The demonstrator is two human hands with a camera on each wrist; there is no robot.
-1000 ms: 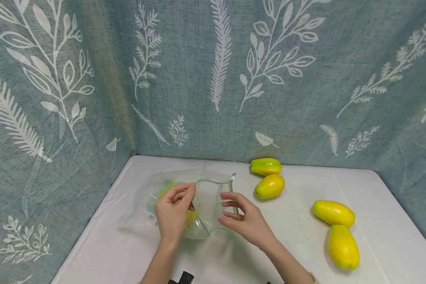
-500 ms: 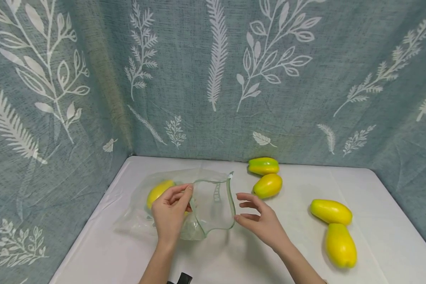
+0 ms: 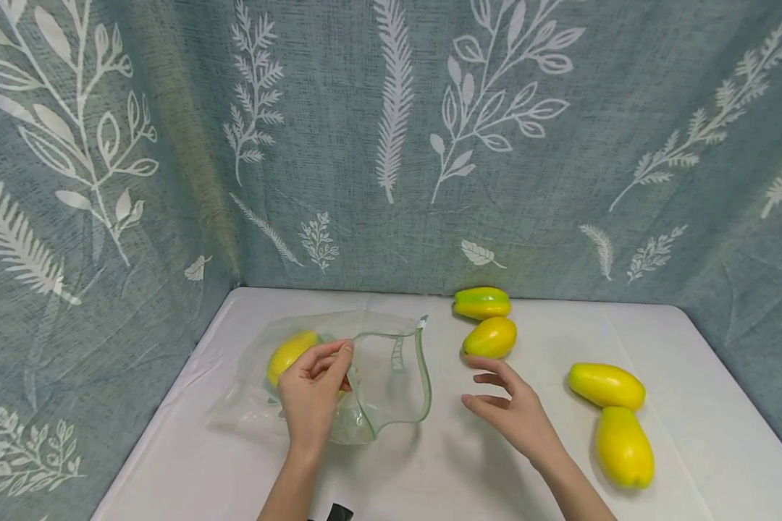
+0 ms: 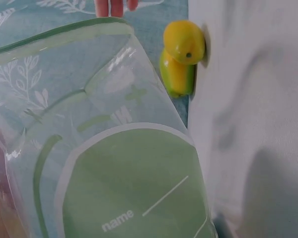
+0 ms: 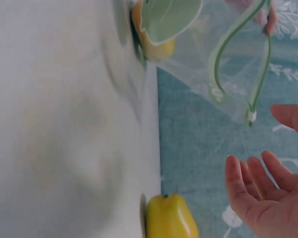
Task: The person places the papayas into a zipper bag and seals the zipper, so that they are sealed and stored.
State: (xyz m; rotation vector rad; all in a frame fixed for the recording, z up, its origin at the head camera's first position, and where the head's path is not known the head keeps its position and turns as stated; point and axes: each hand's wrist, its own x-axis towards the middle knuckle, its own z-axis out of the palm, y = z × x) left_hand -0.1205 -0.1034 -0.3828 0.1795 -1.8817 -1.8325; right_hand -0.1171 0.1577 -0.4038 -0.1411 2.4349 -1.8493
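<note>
Clear plastic bag w/ green rim on white table, L of ctr, mouth gaping twd R hand; yellow fruit inside. Green label reads "name". L hand pinches rim, partly blocks bag in head view. R hand wide, apart from bag. Yellow-green fruit pair nr back edge; yellow pair, touching, at table's R side.

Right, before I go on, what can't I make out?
Number of fruits in the clear bag: head view, left hand blocks part.
Lower part of the green label: left wrist view, cut by bottom edge.
Rest of the loose yellow fruit: right wrist view, bottom edge.
Black object: head view, bottom edge.
</note>
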